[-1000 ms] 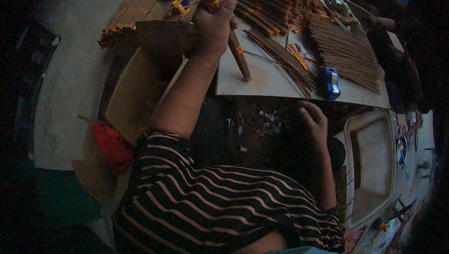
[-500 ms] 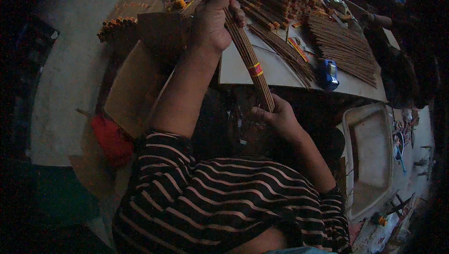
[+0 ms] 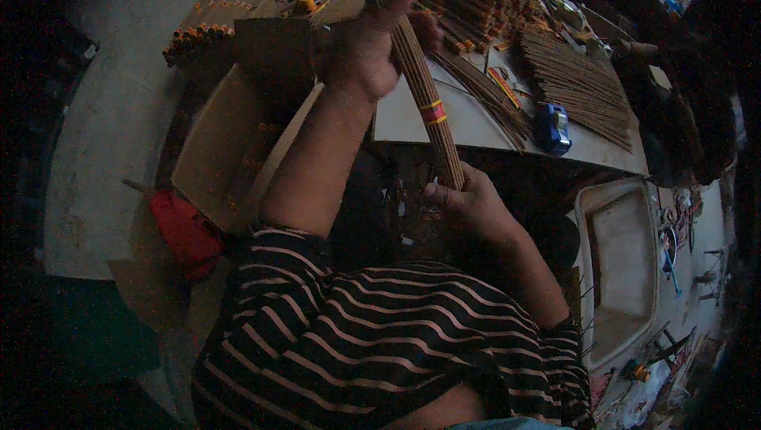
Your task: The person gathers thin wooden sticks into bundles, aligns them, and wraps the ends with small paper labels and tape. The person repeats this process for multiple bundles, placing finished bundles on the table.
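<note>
A long bundle of brown incense sticks (image 3: 418,69) slants across the middle, held out in front of me. Red-and-yellow paper bands wrap it, one about midway and one at the far end. My right hand (image 3: 473,202) is closed round the near end, thumb along its side. Near the far band, my left hand (image 3: 372,53) is loosely round the bundle, its thumb crossing over the sticks. Motion blurs this hand, and its fingers are partly behind the bundle.
Stacked banded incense bundles (image 3: 476,6), loose sticks (image 3: 575,85) and a blue tape dispenser (image 3: 557,129) lie on the white table (image 3: 404,125). An open cardboard box (image 3: 214,137) stands left, with a red cloth-like thing (image 3: 184,228) beside it. At right is a pale basin (image 3: 630,271).
The bundle's far end has come more into view and shifted slightly right. My left hand has loosened and moved a little along it. My right hand keeps its hold on the near end.
</note>
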Motion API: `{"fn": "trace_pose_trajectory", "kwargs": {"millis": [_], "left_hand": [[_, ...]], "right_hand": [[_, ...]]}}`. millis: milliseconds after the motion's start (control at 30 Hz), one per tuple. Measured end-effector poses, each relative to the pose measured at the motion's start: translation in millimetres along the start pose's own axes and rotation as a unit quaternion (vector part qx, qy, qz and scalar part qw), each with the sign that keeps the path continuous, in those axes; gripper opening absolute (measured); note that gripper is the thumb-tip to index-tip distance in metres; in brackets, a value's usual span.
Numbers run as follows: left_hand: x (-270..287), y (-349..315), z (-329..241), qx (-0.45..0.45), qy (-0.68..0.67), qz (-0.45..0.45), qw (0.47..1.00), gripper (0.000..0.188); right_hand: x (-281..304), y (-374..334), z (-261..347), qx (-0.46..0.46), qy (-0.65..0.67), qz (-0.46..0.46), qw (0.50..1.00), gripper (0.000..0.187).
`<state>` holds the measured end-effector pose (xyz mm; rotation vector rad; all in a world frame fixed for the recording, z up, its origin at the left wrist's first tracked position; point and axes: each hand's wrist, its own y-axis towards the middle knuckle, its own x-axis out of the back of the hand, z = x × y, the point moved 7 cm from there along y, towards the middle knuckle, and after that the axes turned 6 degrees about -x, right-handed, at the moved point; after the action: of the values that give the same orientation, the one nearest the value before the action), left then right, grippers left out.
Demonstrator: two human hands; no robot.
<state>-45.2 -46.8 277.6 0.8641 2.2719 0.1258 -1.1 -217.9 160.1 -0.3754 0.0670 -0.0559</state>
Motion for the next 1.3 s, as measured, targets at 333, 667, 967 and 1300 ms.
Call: {"fn": "trace_pose_trajectory", "kwargs": {"millis": [333, 667, 967, 1300], "left_hand": [[17, -27, 14, 0.009, -0.022, -0.092, 0.995, 0.027], [36, -38, 14, 0.065, -0.147, -0.017, 0.987, 0.032], [127, -29, -111, -0.097, 0.260, -0.076, 0.958, 0.034], [444, -97, -121, 0.193, 0.675, -0.118, 0.702, 0.063]], "right_hand": [[-13, 9, 11, -0.009, -0.054, 0.016, 0.998, 0.032], [-48, 2, 23, -0.123, -0.005, 0.085, 0.989, 0.027], [-46, 28, 51, 0.055, -0.035, -0.021, 0.998, 0.042], [11, 35, 0, -0.039, -0.303, -0.153, 0.940, 0.023]]}}
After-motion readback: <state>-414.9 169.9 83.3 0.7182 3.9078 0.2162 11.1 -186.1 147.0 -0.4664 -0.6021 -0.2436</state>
